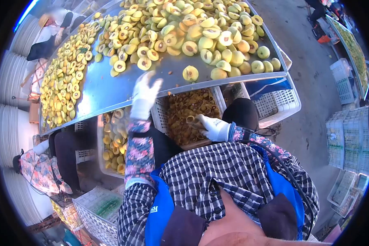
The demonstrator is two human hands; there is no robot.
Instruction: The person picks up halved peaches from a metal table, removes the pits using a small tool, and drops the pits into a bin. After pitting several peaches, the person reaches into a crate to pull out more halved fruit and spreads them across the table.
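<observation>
My left hand (145,96), in a white glove and slightly blurred, is over the near edge of the metal table (104,78). Its fingers are spread, with nothing visible in them. My right hand (215,128), also gloved in white, is low over a crate of brownish fruit scraps (184,102). Its fingers are closed, and what they hold is too small to make out; a ring-shaped scrap (190,119) shows by the fingertips. Halved yellow-green stone fruits (164,30) are heaped on the table, many with brown centres facing up. One half (190,74) lies apart near the edge.
A crate of fruit halves (115,143) stands below the table, left of my left forearm. A white crate (279,102) is under the right corner. Co-workers (43,170) are at the left. Stacked crates (348,135) stand at the right.
</observation>
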